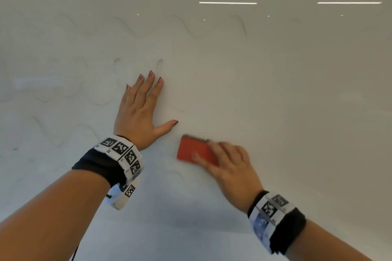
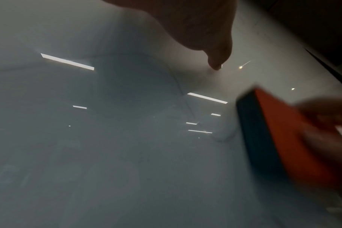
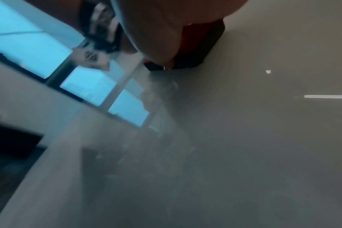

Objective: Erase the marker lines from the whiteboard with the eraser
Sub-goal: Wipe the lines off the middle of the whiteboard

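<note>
Eraser pressed to whiteboard, faint loops showing

Red rectangular eraser (image 1: pixel 196 151) with a dark felt underside lies flat against the glossy white whiteboard (image 1: pixel 275 91), gripped by the right hand (image 1: pixel 231 167), thumb on its near edge and fingers curled over the far side; both are blurred. Just to its upper left, the left hand (image 1: pixel 140 110) rests palm-down on the board, fingers straight and spread, thumb pointing toward the eraser. Faint grey looping marker lines (image 1: pixel 118 25) show across the upper and left parts. Both wrists wear black bands with checkered marker tags (image 1: pixel 125 154).
</note>
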